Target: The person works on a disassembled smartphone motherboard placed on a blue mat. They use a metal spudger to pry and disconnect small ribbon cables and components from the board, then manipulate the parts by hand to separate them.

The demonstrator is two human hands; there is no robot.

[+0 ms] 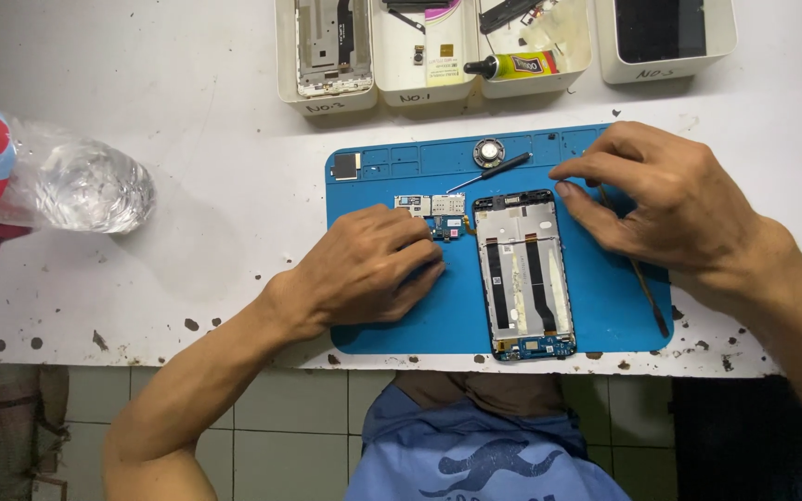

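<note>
An opened phone frame (523, 274) with two black ribbon cables lies upright on a blue repair mat (605, 315). My left hand (364, 269) rests flat on the mat left of the phone, fingertips touching a small circuit board (438, 211). My right hand (670, 204) hovers at the phone's upper right, fingers spread, index tip by the frame's top edge. A thin dark tool (647, 292) lies under that hand's palm; whether the hand grips it is unclear.
A small screwdriver (494, 170) and a round speaker part (488, 151) lie at the mat's top. Several white bins (327, 97) with parts and a glue tube (512, 65) stand behind. A clear water bottle (48, 181) lies at the left. The table edge is near me.
</note>
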